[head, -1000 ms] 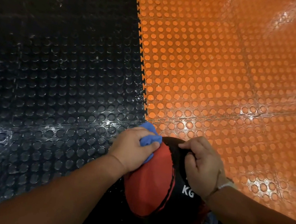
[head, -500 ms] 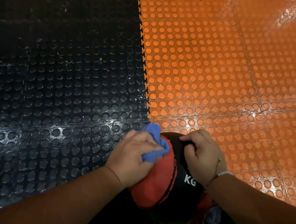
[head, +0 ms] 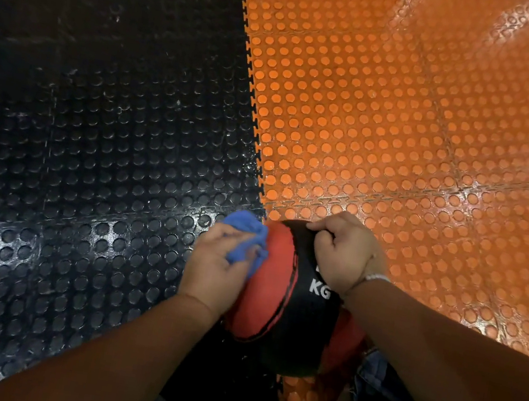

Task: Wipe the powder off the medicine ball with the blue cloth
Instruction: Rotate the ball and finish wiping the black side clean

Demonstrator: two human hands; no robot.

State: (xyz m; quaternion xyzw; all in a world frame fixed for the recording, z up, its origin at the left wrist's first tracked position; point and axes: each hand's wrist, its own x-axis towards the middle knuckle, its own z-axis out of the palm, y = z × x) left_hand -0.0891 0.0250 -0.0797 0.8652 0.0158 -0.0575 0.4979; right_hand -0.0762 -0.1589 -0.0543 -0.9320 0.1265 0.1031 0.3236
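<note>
Two letters, "KG", on medicine ball (head: pixel 299 323).

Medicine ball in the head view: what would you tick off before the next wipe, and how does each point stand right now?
1. Cloth in hand: ok. The left hand grips the blue cloth.
2. Cloth on the ball: ok. It presses against the red panel of the medicine ball.
3. Ball steadied: ok. The right hand grips the top of the ball's black band.
4. Powder remaining: cannot tell. None shows on the panels facing the camera, and the far side is hidden.
5. Ball supported underneath: cannot tell. Its underside is out of sight.
</note>
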